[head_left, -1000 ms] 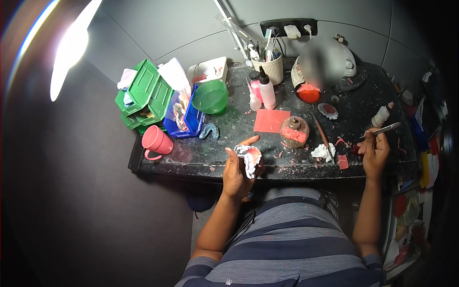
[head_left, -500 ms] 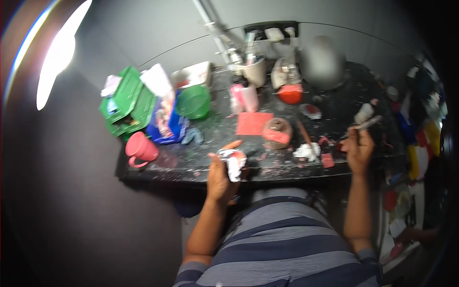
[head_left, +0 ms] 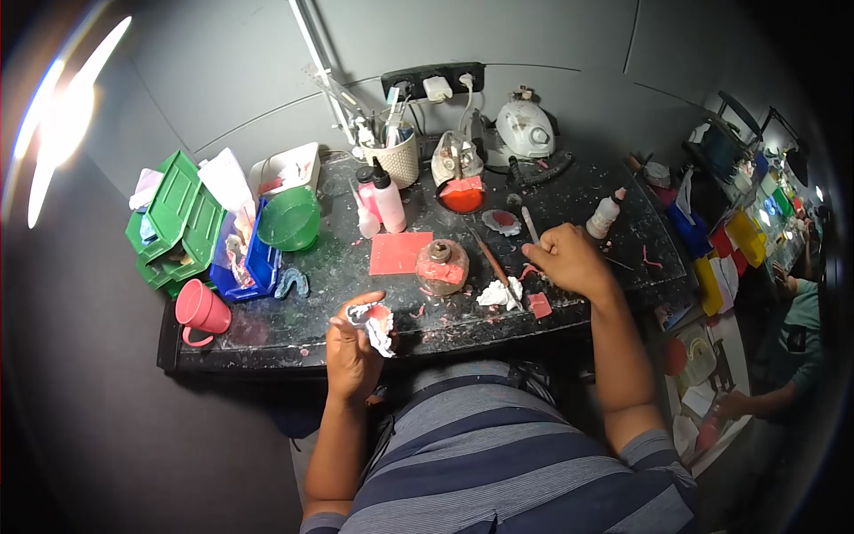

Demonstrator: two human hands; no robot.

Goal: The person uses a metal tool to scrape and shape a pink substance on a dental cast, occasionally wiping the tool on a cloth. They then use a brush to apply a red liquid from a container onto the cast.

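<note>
My left hand [head_left: 354, 354] is wrapped round a white and pink piece [head_left: 378, 326] at the bench's front edge. My right hand [head_left: 572, 261] is closed near a slim pale tool [head_left: 530, 224], over the right part of the bench; whether its fingers touch the tool is hard to tell. Just left of it, a brown-handled tool [head_left: 491, 260] rests with its tip on crumpled white material [head_left: 501, 295], beside a small pink square [head_left: 539, 305]. A round glass jar [head_left: 441, 267] with pink material on it stands by a flat pink sheet [head_left: 398, 254].
Left on the dark bench [head_left: 294, 336] are a pink mug [head_left: 203, 310], green bins [head_left: 182, 214], a blue bin [head_left: 252, 258] and a green bowl [head_left: 289, 219]. Bottles [head_left: 388, 203] and a tool cup [head_left: 394, 160] stand behind. Another person's arm [head_left: 756, 402] is at far right.
The view has shifted, so the bench appears further left. My right hand has moved inward from the dropper bottle, toward the brown-handled tool. My left hand still holds the white and pink piece.
</note>
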